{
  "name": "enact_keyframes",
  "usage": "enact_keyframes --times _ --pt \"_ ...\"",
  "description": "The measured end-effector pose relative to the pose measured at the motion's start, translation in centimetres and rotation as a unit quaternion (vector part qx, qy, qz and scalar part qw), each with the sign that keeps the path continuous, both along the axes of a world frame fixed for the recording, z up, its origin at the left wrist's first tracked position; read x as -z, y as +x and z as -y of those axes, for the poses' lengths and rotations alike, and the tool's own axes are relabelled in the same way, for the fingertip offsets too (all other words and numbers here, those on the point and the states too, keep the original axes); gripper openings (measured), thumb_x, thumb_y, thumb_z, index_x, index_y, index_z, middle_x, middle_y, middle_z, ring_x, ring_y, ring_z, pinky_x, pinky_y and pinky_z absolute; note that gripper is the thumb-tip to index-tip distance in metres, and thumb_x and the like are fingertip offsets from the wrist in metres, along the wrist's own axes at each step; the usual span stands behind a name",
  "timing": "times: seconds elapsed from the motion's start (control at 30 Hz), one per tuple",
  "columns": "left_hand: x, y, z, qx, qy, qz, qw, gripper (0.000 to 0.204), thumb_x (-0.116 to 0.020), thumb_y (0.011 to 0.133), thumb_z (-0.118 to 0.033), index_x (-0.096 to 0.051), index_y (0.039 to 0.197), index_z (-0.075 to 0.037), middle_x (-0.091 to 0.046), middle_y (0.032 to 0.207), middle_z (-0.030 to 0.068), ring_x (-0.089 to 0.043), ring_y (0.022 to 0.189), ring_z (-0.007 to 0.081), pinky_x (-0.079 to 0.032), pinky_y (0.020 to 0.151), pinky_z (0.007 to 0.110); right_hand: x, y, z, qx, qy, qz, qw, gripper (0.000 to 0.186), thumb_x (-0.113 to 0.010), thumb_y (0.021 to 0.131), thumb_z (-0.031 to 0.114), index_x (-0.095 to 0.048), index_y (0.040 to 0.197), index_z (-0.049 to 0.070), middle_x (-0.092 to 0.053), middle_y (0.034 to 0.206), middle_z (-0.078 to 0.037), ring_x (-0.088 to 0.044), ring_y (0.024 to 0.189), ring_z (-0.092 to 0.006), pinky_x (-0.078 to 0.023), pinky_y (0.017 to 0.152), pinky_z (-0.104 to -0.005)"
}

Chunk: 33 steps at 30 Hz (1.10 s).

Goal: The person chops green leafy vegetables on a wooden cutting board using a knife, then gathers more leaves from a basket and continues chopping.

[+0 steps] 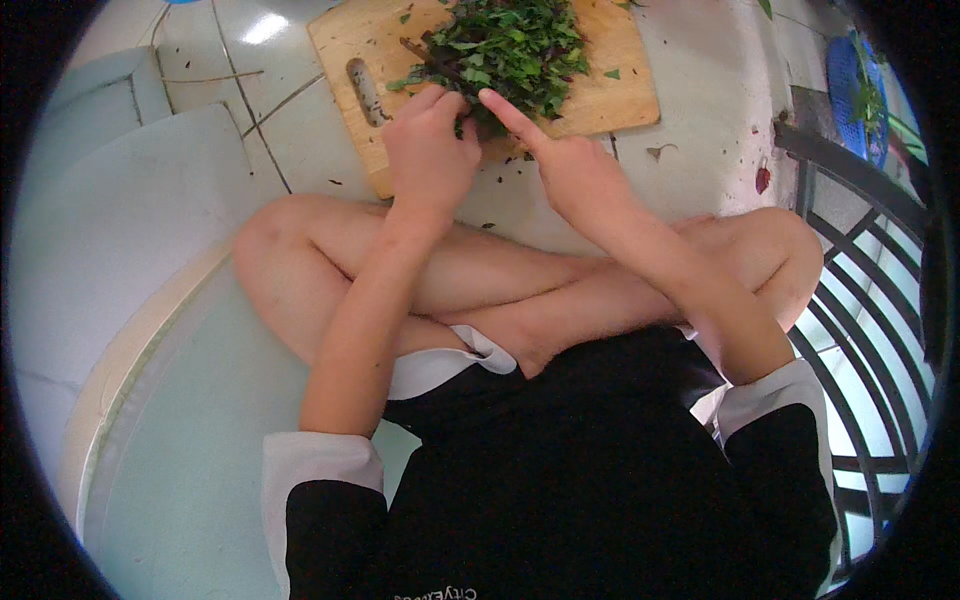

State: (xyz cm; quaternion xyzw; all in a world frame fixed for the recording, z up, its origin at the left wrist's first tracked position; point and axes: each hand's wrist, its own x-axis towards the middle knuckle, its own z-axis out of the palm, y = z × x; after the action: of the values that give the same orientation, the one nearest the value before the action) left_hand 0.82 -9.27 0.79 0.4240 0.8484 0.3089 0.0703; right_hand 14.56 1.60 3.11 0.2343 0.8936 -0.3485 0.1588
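A heap of chopped green leaves [520, 50] lies on a wooden cutting board [625, 95] on the floor in front of me. At the heap's near left edge is my left hand [430, 145], its fingers curled in; a bit of dark green shows by its fingertips, but what they grip is hidden. My right hand [580, 170] stretches its index finger to the near edge of the leaves, while the other fingers bend under, out of sight. A narrow dark strip [430, 60] slants across the heap's left side; whether it is a blade or a stem I cannot tell.
My crossed legs [500, 270] lie just below the board. Leaf scraps dot the pale floor tiles [690, 60]. On the right stand a dark metal railing [850, 165] and a blue basket [850, 95] with greens. A pale step [150, 190] is on the left.
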Motion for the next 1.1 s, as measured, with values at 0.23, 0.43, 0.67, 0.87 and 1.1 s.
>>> enact_keyframes --times 0.23,0.43,0.67,0.87,1.1 --pt "0.6 0.0 0.4 -0.007 -0.022 0.037 0.999 0.013 -0.073 0.068 -0.002 -0.065 0.078 -0.002 -0.062 0.084 0.0123 -0.064 0.078 0.0336 -0.051 0.071 0.043 1.0 -1.9 0.6 -0.008 0.049 -0.057 0.997 0.088 -0.047 0.084 -0.006 -0.020 0.154 0.039 -0.061 0.069 -0.025 -0.064 0.066 -0.0425 -0.050 0.060 -0.0519" --pt "0.1 0.1 0.2 -0.017 -0.052 0.023 0.998 0.016 -0.077 0.066 -0.007 -0.069 0.080 -0.005 -0.063 0.093 0.0089 -0.062 0.090 0.0312 -0.051 0.076 0.041 0.9 0.0 0.1 0.014 0.029 -0.028 0.999 0.088 -0.045 0.083 -0.006 -0.020 0.154 0.040 -0.060 0.064 -0.024 -0.064 0.064 -0.0446 -0.051 0.060 -0.0531" --pt "-1.4 -0.2 0.3 -0.069 -0.023 -0.096 0.993 0.019 -0.082 0.062 -0.009 -0.073 0.078 -0.008 -0.060 0.103 0.0102 -0.055 0.101 0.0322 -0.048 0.089 0.043 1.1 0.5 -0.4 0.029 -0.004 -0.089 0.996 0.086 -0.047 0.084 -0.004 -0.020 0.154 0.039 -0.060 0.065 -0.026 -0.061 0.060 -0.0446 -0.051 0.058 -0.0541" --pt "-1.3 -0.5 1.0 -0.038 -0.049 0.051 0.997 0.020 -0.081 0.064 -0.009 -0.073 0.082 -0.004 -0.063 0.103 0.0152 -0.062 0.096 0.0328 -0.051 0.086 0.041 -0.8 1.0 -0.3 0.030 -0.014 -0.119 0.992 0.086 -0.048 0.085 -0.003 -0.018 0.155 0.037 -0.059 0.062 -0.025 -0.061 0.057 -0.0434 -0.051 0.056 -0.0538" --pt "-0.8 -0.3 0.8 -0.029 -0.030 0.029 0.999 0.016 -0.076 0.069 -0.005 -0.072 0.085 -0.004 -0.067 0.089 0.0135 -0.064 0.086 0.0327 -0.052 0.078 0.042 -0.6 1.4 0.0 0.022 -0.041 -0.088 0.995 0.090 -0.050 0.084 -0.002 -0.012 0.156 0.037 -0.059 0.059 -0.024 -0.060 0.055 -0.0440 -0.050 0.054 -0.0551"
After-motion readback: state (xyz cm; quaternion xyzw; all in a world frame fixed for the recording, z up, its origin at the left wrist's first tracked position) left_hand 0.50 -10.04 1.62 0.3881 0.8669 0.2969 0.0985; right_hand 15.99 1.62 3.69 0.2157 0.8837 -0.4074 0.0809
